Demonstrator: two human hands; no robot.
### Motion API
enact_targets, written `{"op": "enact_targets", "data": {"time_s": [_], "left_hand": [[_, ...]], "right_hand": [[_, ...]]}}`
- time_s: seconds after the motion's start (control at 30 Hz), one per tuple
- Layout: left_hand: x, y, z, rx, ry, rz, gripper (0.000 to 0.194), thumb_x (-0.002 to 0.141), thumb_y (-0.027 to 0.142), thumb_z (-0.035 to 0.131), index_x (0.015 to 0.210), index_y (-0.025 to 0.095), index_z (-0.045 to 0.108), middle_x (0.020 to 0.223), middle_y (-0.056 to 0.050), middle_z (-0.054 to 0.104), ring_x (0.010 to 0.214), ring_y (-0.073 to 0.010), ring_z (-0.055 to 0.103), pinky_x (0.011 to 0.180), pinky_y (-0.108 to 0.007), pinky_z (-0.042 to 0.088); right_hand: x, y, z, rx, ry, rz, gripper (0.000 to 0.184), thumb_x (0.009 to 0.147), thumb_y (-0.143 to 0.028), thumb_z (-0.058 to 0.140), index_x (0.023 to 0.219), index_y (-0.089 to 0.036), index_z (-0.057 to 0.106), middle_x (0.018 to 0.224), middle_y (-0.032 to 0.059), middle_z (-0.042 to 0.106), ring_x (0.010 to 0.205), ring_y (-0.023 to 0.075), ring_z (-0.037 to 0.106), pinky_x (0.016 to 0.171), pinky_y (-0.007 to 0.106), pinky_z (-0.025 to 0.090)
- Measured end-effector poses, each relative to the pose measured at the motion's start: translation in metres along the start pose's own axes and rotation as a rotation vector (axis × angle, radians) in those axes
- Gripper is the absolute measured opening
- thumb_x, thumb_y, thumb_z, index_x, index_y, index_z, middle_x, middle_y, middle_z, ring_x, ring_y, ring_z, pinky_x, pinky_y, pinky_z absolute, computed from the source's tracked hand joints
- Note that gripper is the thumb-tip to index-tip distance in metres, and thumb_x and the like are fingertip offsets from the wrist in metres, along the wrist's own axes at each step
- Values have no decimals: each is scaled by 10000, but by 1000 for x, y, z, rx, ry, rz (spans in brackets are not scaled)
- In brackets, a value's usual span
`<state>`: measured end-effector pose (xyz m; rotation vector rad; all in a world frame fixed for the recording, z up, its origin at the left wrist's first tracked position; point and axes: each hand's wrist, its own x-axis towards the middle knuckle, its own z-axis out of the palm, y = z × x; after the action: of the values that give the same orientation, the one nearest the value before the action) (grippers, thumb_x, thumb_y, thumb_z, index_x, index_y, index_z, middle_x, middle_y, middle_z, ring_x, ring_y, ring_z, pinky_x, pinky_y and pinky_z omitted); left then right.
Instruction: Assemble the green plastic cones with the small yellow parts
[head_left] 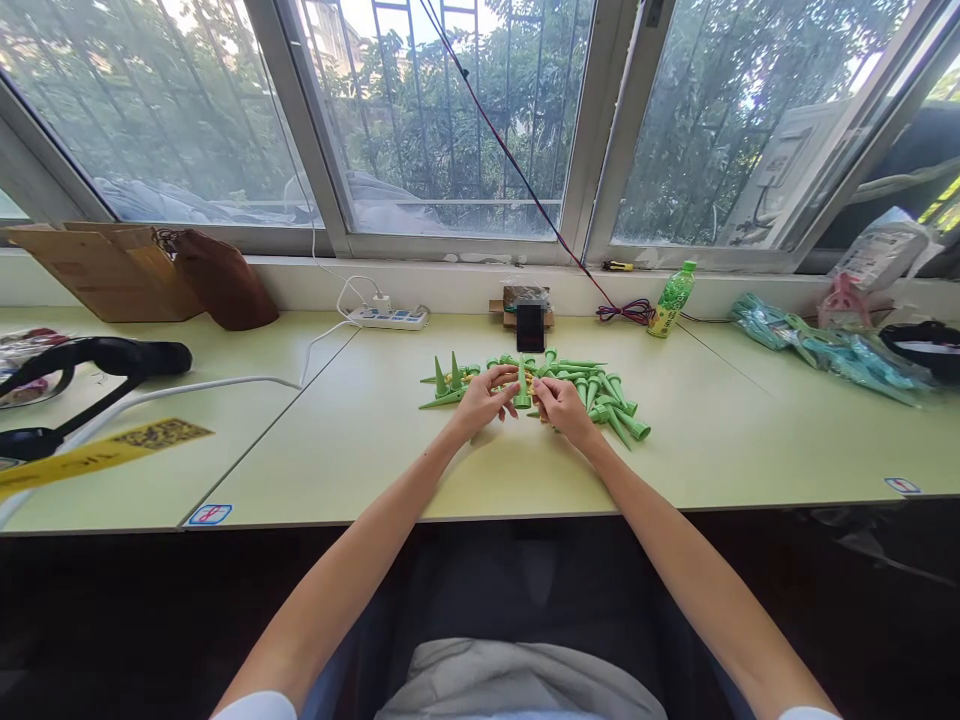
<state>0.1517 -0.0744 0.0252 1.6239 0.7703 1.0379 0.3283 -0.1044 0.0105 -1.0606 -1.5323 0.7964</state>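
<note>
A green plastic spike stands upright between my hands, its wider ring-like end down and its narrow end up. My left hand is closed on it from the left, thumb and fingertips at its side. My right hand is in a pinch just to the right of the spike; what its fingertips hold, if anything, is too small to make out. Many similar green spikes lie in a loose pile behind and to the right of my hands. Two more spikes point upward on the left. Small yellowish pieces show partly behind my fingers.
Behind the pile a dark phone leans on a small box. A green bottle and coiled wire stand near the sill. A power strip with a white cable lies left; plastic bags lie right. The table's front edge is near.
</note>
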Motion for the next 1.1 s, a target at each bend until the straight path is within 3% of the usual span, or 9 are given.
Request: {"op": "enact_targets", "data": {"time_s": [0.2,0.43,0.8,1.1], "left_hand": [[0,1,0,-19,-4,-9,654,793,496,738,1309,128,574,1324,-225,629,497,-94,641,392,-209,445],[2,-3,-2,10,39,0,616,772,452,756,1287,137,634,1262,-197,672,400,-40,536,366,-211,412],[1,-3,-1,49,52,104,481,754,390,765,1188,187,723,1014,-68,660,422,8,426,354,-180,330],[-4,6,2,20,-5,132,452,754,434,783,1123,174,761,862,-37,638,433,-6,410,369,-194,315]], "right_hand": [[1,0,0,-17,-4,3,526,888,-677,503,648,-209,489,484,-37,426,399,95,361,389,245,310],[0,-5,0,-63,-7,-6,532,899,-667,495,625,-211,512,448,-31,429,401,110,379,424,264,342],[2,0,0,-165,13,-16,474,932,-562,448,620,-211,517,451,-20,468,422,127,417,457,264,349],[3,-1,-1,-251,56,-3,449,929,-501,413,613,-198,513,453,-19,469,434,118,430,474,252,348]]}}
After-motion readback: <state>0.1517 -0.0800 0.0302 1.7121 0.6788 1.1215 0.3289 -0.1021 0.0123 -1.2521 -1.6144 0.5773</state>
